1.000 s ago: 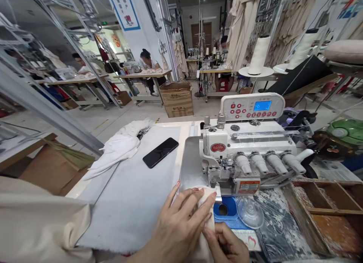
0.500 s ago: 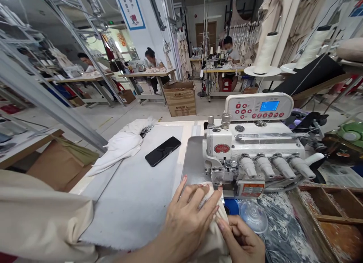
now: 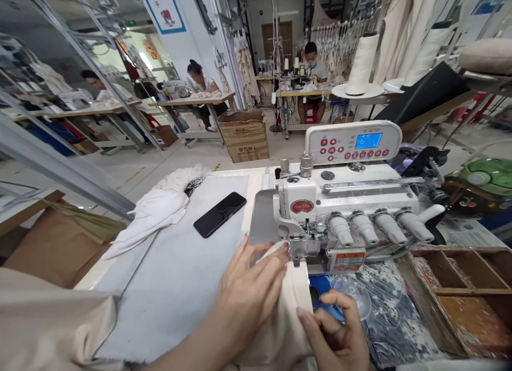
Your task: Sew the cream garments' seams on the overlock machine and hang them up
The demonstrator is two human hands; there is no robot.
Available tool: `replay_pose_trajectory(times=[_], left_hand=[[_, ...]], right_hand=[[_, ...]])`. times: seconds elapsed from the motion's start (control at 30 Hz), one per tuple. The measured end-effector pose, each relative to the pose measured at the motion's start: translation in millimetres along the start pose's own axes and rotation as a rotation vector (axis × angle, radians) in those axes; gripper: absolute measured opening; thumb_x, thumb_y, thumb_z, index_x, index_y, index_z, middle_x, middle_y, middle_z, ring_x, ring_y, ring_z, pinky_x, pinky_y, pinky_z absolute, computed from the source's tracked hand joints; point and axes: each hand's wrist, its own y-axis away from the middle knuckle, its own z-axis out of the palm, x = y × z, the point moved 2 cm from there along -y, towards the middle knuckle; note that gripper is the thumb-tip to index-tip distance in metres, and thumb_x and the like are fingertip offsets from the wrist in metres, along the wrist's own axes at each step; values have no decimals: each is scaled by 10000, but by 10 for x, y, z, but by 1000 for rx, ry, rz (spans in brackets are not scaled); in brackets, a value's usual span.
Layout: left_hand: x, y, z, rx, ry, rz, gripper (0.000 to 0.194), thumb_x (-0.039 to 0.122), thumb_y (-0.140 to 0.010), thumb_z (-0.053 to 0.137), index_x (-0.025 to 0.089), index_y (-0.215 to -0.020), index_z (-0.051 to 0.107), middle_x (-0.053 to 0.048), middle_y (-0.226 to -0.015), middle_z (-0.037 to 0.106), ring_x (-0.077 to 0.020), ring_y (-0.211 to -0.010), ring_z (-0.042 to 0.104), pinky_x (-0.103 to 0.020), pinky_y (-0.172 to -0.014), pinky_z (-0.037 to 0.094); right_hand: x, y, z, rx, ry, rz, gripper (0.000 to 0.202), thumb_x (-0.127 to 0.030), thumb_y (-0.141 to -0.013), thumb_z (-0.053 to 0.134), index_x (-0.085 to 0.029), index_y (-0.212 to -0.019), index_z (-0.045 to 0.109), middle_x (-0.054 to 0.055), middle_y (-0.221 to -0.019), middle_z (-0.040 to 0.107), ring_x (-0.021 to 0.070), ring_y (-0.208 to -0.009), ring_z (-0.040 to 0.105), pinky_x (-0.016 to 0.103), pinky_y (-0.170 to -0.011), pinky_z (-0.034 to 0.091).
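A piece of cream fabric runs from below up to the presser-foot area of a white overlock sewing machine. My left hand lies over the fabric with fingers stretched forward, their tips close to the machine's needle area. At the fabric's right edge, my right hand holds it with the thumb on top and the middle finger curled beside it; the index finger is raised apart. The fabric's lower part is partly covered by my left forearm and right hand.
A black phone and a white bundled garment lie on the grey tabletop. To the right is a wooden compartment tray. Thread cones stand behind the machine. A cardboard box and several people at sewing tables are farther back.
The view has shifted, so the machine sits farther left. My left hand has slid back along the fabric, uncovering more of it, and my right index finger has lifted from the fabric.
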Motion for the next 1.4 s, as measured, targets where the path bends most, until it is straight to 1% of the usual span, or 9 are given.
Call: replay_pose_trajectory(times=[0.17, 0.27, 0.5, 0.6, 0.7, 0.83, 0.97, 1.13, 1.4], left_hand=[[-347, -300, 15, -217, -3, -66, 268, 193, -970, 507, 286, -1047, 746, 1, -961, 785, -264, -1161, 604, -637, -1170, 334], [-528, -272, -35, -181, -6, -146, 243, 281, -974, 556, 335, -1097, 759, 5, -1096, 778, -285, -1208, 592, -682, -1161, 316], [-607, 779, 59, 57, 158, -381, 483, 453, -1027, 423, 262, -1460, 521, -108, -1413, 621, -281, -1362, 528, -548, -1113, 453], [-435, 1199, 168, 14, 365, -469, 483, 569, -961, 504, 241, -1248, 712, -130, -1284, 703, -323, -1215, 645, -529, -1037, 522], [-270, 1384, 137, 32, 615, -805, 433, 582, -919, 572, 215, -932, 801, -83, -976, 790, -293, -957, 729, -408, -883, 599], [-124, 1359, -35, 168, 804, -1145, 563, 702, -791, 656, 177, -948, 787, -54, -876, 769, -269, -848, 708, -290, -734, 576], [-85, 1320, -94, 160, 857, -1210, 613, 741, -721, 689, 164, -912, 768, -48, -781, 728, -259, -825, 679, -274, -703, 542], [-166, 1374, -108, 198, 802, -1221, 582, 741, -694, 707, 161, -713, 681, 3, -628, 583, -145, -611, 508, -204, -542, 431], [-228, 1424, -60, 204, 590, -1174, 524, 692, -765, 656, 178, -669, 614, 26, -621, 454, -121, -597, 401, -186, -520, 339]], right_hand=[[-235, -183, 213, -76, 46, -49, 416, -478, -816, 763, -240, -975, 460, -133, -511, 417, 58, -459, 284, 183, -477, 255], [-218, -142, 166, -63, 60, -70, 418, -450, -809, 773, -243, -984, 454, -95, -541, 546, 74, -487, 395, 183, -512, 324], [152, 134, -166, -104, 14, 9, 441, -580, -830, 747, -243, -994, 516, -38, -637, 632, 109, -542, 477, 212, -531, 379], [90, 87, -249, -221, 54, 16, 405, -581, -842, 734, -243, -990, 569, -23, -676, 647, 122, -574, 518, 214, -543, 409], [-52, 28, -276, -355, 114, 7, 358, -558, -859, 725, -227, -967, 639, 3, -710, 681, 140, -622, 601, 225, -593, 474], [-95, 8, -188, -474, 34, 14, 277, -491, -900, 712, -227, -951, 646, 47, -806, 760, 155, -683, 687, 253, -678, 557], [14, -44, -143, -430, 29, -139, 257, -404, -846, 787, -222, -965, 649, 67, -906, 754, 162, -758, 705, 243, -679, 582], [6, -6, -342, -62, 266, -441, 121, -280, -853, 767, -216, -921, 690, 27, -828, 664, 138, -698, 630, 205, -615, 547], [360, 544, -507, -121, 519, -563, 124, -205, -923, 641, -233, -815, 695, -17, -638, 560, 140, -551, 501, 244, -576, 455]])
